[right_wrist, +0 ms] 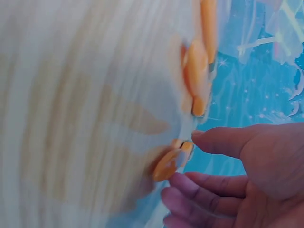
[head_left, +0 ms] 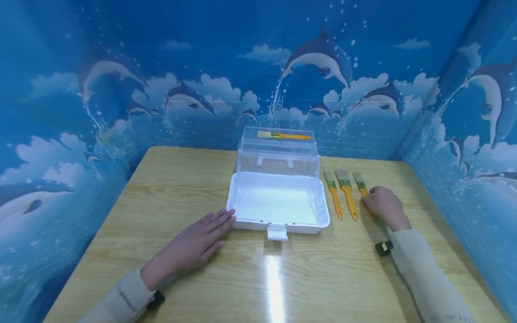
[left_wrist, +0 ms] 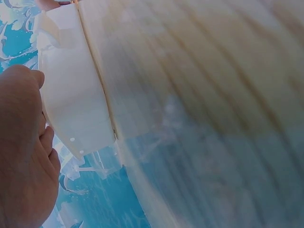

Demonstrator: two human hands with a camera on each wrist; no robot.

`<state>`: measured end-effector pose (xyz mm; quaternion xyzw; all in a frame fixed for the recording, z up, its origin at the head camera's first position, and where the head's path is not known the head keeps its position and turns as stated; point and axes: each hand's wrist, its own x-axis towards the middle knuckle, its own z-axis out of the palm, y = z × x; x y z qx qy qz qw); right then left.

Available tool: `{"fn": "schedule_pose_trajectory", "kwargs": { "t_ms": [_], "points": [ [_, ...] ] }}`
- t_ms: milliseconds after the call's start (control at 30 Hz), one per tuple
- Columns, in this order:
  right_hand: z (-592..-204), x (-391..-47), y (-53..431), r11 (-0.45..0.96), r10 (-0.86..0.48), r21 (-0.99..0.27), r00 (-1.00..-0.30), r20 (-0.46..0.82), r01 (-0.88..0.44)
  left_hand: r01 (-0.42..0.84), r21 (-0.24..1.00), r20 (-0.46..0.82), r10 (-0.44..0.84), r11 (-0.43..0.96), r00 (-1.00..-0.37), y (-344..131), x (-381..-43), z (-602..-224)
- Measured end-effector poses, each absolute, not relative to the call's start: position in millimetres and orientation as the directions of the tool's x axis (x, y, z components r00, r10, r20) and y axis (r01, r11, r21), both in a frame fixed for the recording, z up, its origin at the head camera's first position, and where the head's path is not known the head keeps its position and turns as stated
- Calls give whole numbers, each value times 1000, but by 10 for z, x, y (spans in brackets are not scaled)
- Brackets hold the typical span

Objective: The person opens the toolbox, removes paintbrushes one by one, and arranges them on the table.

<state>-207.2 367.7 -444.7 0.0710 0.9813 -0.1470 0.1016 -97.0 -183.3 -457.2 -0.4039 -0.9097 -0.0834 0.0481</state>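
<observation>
A white plastic box stands on the table with its clear lid raised at the back. My left hand lies with fingers extended, fingertips at the box's front left corner; the left wrist view shows this hand beside the white wall. To the right of the box, my right hand is at the handle of the rightmost paintbrush. In the right wrist view the thumb and fingers straddle its orange handle. Two more paintbrushes, one wider and one narrower, lie alongside.
Another orange-handled paintbrush rests in the clear lid. A latch hangs off the box's front edge. Behind and beside the wooden table hangs a blue dolphin-print curtain.
</observation>
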Motion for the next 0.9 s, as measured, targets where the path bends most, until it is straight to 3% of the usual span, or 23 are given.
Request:
{"fn": "schedule_pose_trajectory", "kwargs": {
  "t_ms": [467,900],
  "points": [
    [-4236,-1820,3472,971,64,-198,-944,-323,134,740,113,153,724,664,-673,-1829,-960,-4565],
    [-4050,-1663,3123,968,-5,-248,-975,-220,51,736,117,150,721,667,-677,-1818,-960,-4567]
  ]
}}
